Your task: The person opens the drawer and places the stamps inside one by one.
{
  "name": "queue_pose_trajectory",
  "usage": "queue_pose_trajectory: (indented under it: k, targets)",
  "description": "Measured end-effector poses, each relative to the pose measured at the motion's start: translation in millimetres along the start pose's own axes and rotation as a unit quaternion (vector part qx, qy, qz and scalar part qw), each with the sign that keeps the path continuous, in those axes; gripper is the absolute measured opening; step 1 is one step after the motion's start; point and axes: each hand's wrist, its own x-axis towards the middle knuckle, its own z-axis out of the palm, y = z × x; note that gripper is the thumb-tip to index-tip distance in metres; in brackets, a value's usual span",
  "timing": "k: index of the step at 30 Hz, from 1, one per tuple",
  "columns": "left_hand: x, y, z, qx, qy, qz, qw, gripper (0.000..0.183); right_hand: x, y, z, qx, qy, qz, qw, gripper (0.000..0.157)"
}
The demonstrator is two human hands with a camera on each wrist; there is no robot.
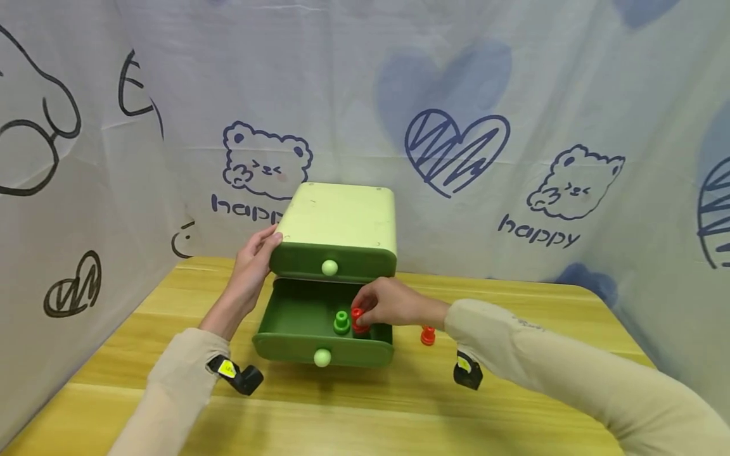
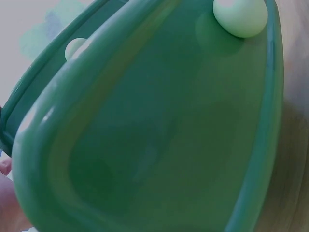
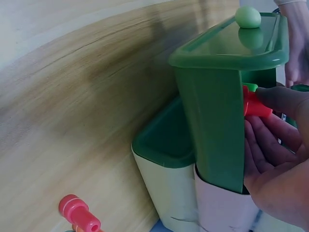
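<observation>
- beige sleeves (image 1: 570, 368) flank the open drawer (image 1: 291, 348);
- right hand (image 1: 393, 303) pinches a red peg (image 1: 357, 316) within it, beside a green peg (image 1: 341, 323);
- left hand (image 1: 249, 269), unclenched, touches the cabinet (image 1: 339, 218) above it

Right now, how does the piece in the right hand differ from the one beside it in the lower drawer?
The held piece is red; the drawer piece is green. The right hand pinches the held piece, while the drawer piece stands upright, ungripped. Both have a narrower top above a wider base.
</observation>
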Motion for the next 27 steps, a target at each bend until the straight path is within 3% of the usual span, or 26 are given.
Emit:
queue_pose_trajectory:
  k: [17, 27]
  targets:
    - [-0.4, -0.3, -0.1, -0.001, -0.005, 0.006, 1.0000, 0.060, 11.0, 2.0, 8.8, -0.034, 0.008, -0.022, 0.999, 0.017]
    - [-1.1, 0.1, 0.0, 0.002, -0.003, 0.005, 1.0000, 0.061, 8.6, 3.2, 6.2, -0.018, 0.006, -0.014, 1.000, 0.020]
